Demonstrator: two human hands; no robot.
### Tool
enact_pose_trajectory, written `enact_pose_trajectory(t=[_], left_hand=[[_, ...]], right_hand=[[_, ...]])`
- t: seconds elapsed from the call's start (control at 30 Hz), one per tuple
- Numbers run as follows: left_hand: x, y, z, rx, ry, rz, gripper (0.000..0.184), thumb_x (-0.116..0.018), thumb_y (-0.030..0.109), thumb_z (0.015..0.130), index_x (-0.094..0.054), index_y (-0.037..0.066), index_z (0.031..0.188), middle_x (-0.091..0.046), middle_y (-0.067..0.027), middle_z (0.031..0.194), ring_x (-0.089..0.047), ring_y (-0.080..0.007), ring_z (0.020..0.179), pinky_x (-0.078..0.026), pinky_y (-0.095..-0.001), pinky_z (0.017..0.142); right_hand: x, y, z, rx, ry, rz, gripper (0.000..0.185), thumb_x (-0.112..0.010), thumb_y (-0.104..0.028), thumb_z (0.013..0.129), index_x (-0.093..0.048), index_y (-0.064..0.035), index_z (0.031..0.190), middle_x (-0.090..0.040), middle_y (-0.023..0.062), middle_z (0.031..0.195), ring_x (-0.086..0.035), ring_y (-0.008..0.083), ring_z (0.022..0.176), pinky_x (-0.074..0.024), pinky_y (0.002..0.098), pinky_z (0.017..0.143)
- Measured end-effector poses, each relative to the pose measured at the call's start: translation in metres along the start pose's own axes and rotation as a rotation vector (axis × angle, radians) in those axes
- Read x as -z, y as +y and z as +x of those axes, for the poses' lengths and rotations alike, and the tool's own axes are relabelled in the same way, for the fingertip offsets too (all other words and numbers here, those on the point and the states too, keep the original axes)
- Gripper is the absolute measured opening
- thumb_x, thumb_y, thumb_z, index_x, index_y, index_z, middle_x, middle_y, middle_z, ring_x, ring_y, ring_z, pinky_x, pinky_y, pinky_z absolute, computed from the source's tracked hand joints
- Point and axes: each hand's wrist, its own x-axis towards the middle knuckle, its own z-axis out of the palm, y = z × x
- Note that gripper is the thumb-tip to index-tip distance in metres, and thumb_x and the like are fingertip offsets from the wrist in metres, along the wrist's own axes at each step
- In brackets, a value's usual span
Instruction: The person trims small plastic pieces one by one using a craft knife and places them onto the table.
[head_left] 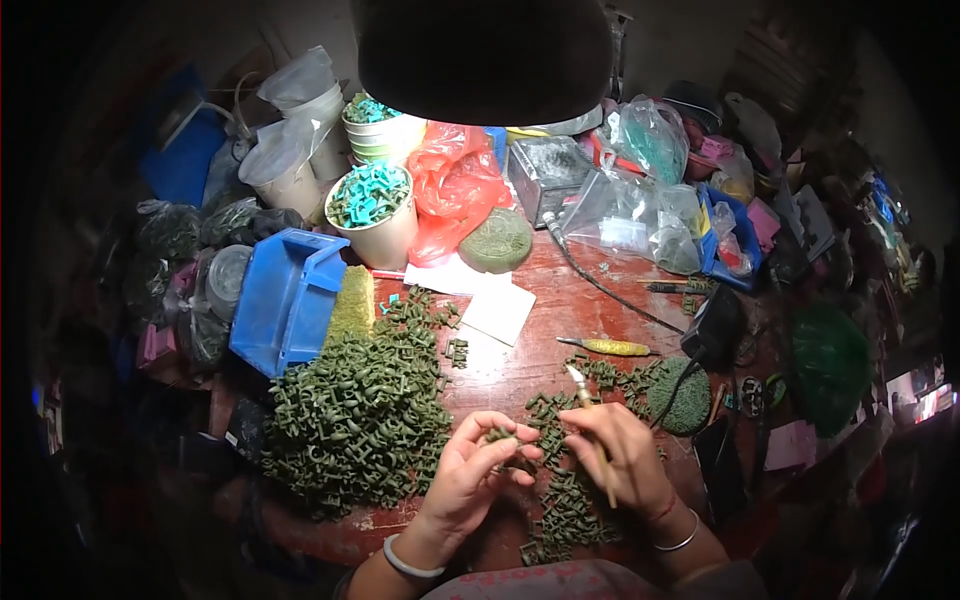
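Well, the left grip (468, 474) pinches one small green piece (497, 436); beside it, the right grip (628, 455) holds one tan-handled knife (583, 394).

White bangle (405, 567) — silver bangle (689, 540)

My red table (560, 310) under bright light.
Beyond its far edge I face a dim grey wall (675, 50); a dark rounded form (485, 60) shows above that edge; both sides fall into shadow.
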Motion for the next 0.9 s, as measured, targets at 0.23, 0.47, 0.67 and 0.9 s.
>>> enact_pose_trajectory(t=[0.23, 0.47, 0.67, 0.9], left_hand=[[0.009, 0.001, 0.001, 0.046, 0.047, -0.015, 0.01, -0.063, 0.018, 0.1, -0.061, 0.008, 0.099, -0.066, -0.0051, 0.095, -0.064, -0.0122, 0.083, -0.052, -0.0246, 0.065], [0.004, -0.001, 0.003, 0.057, 0.09, 0.081, 0.005, -0.064, 0.013, 0.099, -0.061, 0.009, 0.099, -0.064, -0.003, 0.091, -0.06, -0.0094, 0.079, -0.048, -0.0227, 0.063], [0.004, -0.001, 0.004, 0.064, 0.081, 0.095, 0.006, -0.065, 0.012, 0.098, -0.061, 0.008, 0.1, -0.064, -0.0029, 0.091, -0.06, -0.0092, 0.079, -0.048, -0.0226, 0.063], [0.0, -0.004, 0.002, 0.06, 0.002, 0.323, 0.033, -0.067, 0.013, 0.098, -0.059, 0.0, 0.127, -0.066, -0.005, 0.106, -0.065, -0.0105, 0.088, -0.053, -0.0217, 0.063]], right_hand=[[-0.009, 0.001, -0.001, 0.113, -0.121, -0.128, 0.032, -0.078, -0.011, 0.082, -0.067, -0.0041, 0.11, -0.065, 0.0116, 0.099, -0.063, 0.0292, 0.09, -0.0529, 0.0383, 0.079], [-0.005, -0.002, -0.005, 0.051, -0.114, -0.185, 0.027, -0.078, -0.012, 0.082, -0.067, -0.0044, 0.106, -0.061, 0.0107, 0.091, -0.062, 0.0294, 0.084, -0.0519, 0.0387, 0.074], [-0.008, 0.005, -0.01, 0.072, -0.125, -0.243, 0.022, -0.075, -0.011, 0.084, -0.067, -0.0043, 0.102, -0.059, 0.0106, 0.089, -0.062, 0.0295, 0.084, -0.0515, 0.039, 0.074], [0.001, -0.007, -0.005, -0.003, 0.018, 0.173, 0.018, -0.074, -0.001, 0.086, -0.066, -0.0029, 0.101, -0.065, 0.0114, 0.09, -0.064, 0.0282, 0.079, -0.0527, 0.0352, 0.07]])
